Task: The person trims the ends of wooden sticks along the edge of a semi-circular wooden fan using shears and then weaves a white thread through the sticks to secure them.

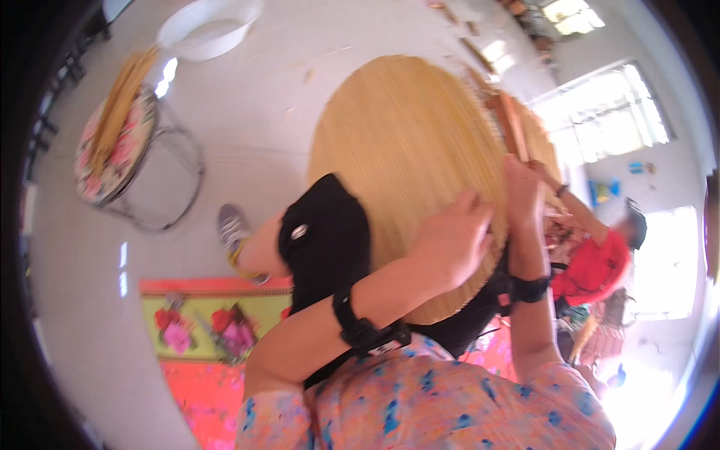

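Observation:
A large rounded mat of narrow pale bamboo-like slats point(397, 135) lies across my lap, tilted up away from me. My left hand point(457, 236) rests over its right part, with the fingers bent and closed near the rim; what they pinch, if anything, is hidden. Along the mat's right edge, my right hand point(523, 191) is closed at the lower end of a flat reddish-brown wooden piece point(510, 124). The fingers wrapped around that end show only in part. Dark bands sit on both my wrists.
On the left, a round floral stool point(142, 112) bears a bundle of thin wooden strips point(116, 112). A white basin point(206, 34) stands behind it. At right sits a person in a red top point(592, 266), one hand near mine. Wood scraps point(476, 52) lie far right.

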Tool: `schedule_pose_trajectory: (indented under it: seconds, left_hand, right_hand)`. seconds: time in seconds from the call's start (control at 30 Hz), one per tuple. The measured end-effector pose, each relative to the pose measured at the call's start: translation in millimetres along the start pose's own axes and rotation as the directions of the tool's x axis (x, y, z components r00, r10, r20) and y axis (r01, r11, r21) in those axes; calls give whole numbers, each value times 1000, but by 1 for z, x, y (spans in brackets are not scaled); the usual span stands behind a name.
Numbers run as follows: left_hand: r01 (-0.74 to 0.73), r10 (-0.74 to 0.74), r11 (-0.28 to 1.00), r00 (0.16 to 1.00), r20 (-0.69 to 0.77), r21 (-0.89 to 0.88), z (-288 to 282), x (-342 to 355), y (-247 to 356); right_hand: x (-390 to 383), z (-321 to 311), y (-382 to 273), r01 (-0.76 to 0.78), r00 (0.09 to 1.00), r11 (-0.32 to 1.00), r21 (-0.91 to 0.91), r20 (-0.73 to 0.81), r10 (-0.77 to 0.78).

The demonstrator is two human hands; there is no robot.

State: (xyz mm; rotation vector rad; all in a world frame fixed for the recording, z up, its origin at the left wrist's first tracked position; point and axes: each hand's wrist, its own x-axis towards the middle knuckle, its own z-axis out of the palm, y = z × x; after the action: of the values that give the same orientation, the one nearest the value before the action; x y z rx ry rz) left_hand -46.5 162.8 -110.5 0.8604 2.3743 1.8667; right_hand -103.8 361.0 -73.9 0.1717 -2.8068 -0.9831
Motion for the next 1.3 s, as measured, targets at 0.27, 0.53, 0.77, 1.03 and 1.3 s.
schedule_pose_trajectory:
  seconds: [0.27, 0.53, 0.77, 1.03, 1.3]
  left_hand:
    - [239, -121, 949, 877, -464, 205, -177, -97, -103]
    - [719, -843, 280, 501, -196, 636, -180, -422, -293]
    - [790, -785, 98, 435, -440, 606, -41, -423, -282]
    - [747, -880, 469, 349, -322, -471, -51, -463, -323]
    - [-94, -535, 576, 707, -462, -812, -183, -241, -183]
  right_hand:
    - [-26, 5, 0, -258, 901, 245, 935, 141, 410]
    - [-22, -3, -7, -169, 937, 86, 982, 134, 322]
    - [-32, 3, 3, -245, 900, 394, 886, 56, 432]
    - [-26, -62, -50, -113, 933, 199, 973, 35, 359]
    - [-41, -72, -53, -120, 932, 206, 971, 39, 359]
